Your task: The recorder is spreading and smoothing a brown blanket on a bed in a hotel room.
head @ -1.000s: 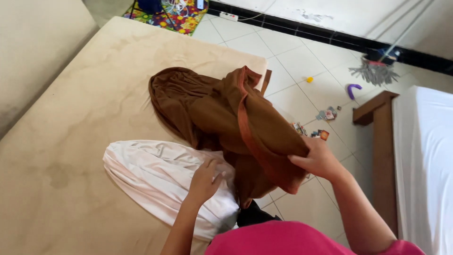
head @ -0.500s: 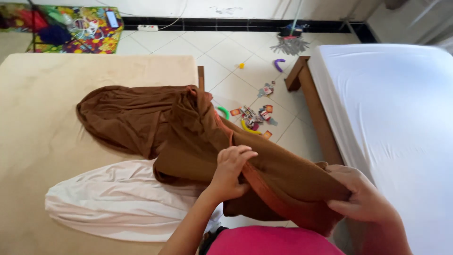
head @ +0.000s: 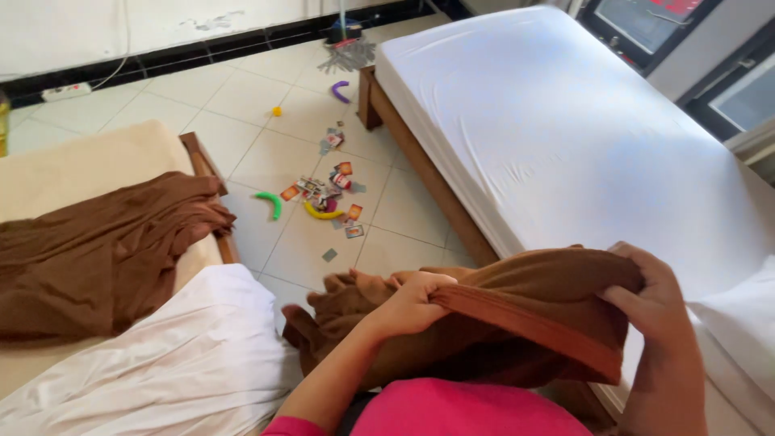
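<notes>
Both my hands hold a brown garment (head: 517, 323) with an orange-brown band, lifted in front of my pink top, over the gap between two beds. My left hand (head: 408, 303) grips its upper edge near the middle. My right hand (head: 654, 303) grips its right end, next to the white-sheeted bed (head: 565, 137). Another brown cloth (head: 97, 250) lies spread on the beige bed (head: 73, 165) at the left, and a white cloth (head: 169, 363) lies in front of it.
Tiled floor between the beds carries scattered small cards (head: 331, 190), green (head: 270, 202), yellow and purple (head: 339, 90) curved toys, and a small yellow ball. A broom head (head: 347, 52) rests near the far wall. A dark window frame is at the top right.
I have turned right from the beige bed toward the white bed, lifting the brown garment off the pile. The other brown cloth and white cloth stay on the beige bed.
</notes>
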